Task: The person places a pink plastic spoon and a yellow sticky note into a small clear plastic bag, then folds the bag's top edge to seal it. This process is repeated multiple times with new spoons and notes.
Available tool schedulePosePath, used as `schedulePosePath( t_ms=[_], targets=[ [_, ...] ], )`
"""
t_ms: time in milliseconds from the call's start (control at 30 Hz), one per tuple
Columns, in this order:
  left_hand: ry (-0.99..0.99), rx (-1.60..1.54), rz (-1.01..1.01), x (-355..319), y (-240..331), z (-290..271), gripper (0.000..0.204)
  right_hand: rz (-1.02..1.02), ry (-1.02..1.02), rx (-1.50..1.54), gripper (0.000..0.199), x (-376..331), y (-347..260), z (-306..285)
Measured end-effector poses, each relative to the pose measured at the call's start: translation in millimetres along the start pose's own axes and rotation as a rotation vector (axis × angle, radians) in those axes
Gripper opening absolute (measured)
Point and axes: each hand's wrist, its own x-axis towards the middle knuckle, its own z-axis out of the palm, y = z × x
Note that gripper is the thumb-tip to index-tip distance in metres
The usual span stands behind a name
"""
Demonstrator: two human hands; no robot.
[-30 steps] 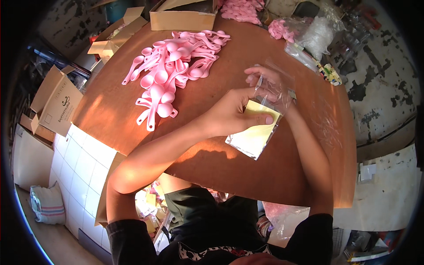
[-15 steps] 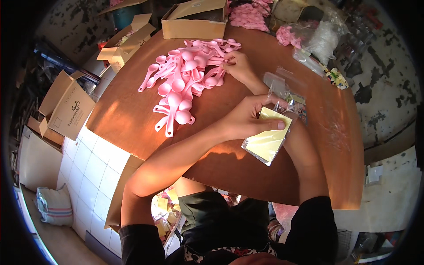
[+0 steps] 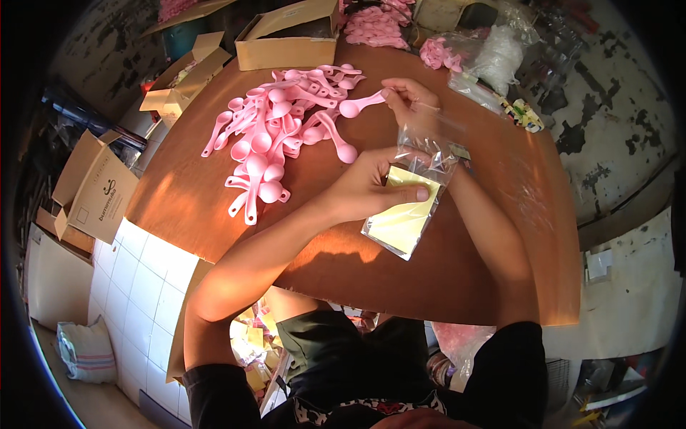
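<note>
My left hand (image 3: 375,184) is closed on a clear plastic bag (image 3: 425,149) with a pale yellow card (image 3: 404,218) inside, the thumb pressed over the card. Farther off, my right hand (image 3: 411,96) pinches the handle end of a pink measuring spoon (image 3: 351,108), its bowl pointing left toward the pile. The bag partly covers my right wrist. Left of both hands spreads a heap of pink measuring spoons (image 3: 261,143) on the brown table (image 3: 314,261). One loose spoon (image 3: 346,152) lies at the heap's right edge, near my left hand.
An open cardboard box (image 3: 286,51) stands at the table's far edge, with more pink items (image 3: 375,30) beside it. Clear plastic bags (image 3: 496,61) lie at the far right. Other open boxes (image 3: 96,189) stand left of the table, above a white tiled floor (image 3: 146,279).
My right hand has drawn a spoon away from the heap to the right. Another spoon now sticks out from the heap's edge. My left hand still holds the bag; the whole view has shifted slightly.
</note>
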Motion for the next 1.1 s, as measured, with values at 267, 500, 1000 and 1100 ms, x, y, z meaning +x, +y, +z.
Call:
schedulePosePath(
  t_ms=[267,500,1000,1100],
  targets=[
    [0.034,0.272,-0.129,1,6,-2,0.043,0.021,0.335,0.098,0.023,-26,-77,-129],
    [-0.070,0.356,-0.145,-1,-1,-3,0.042,0.217,0.201,0.333,0.022,-56,-83,-150],
    [-0.096,0.263,-0.141,-3,-2,10,0.037,0.281,0.003,0.214,0.023,-75,-95,-137],
    [-0.075,0.290,-0.183,-2,2,11,0.033,0.249,0.015,0.174,0.022,-75,-102,-133]
  ],
)
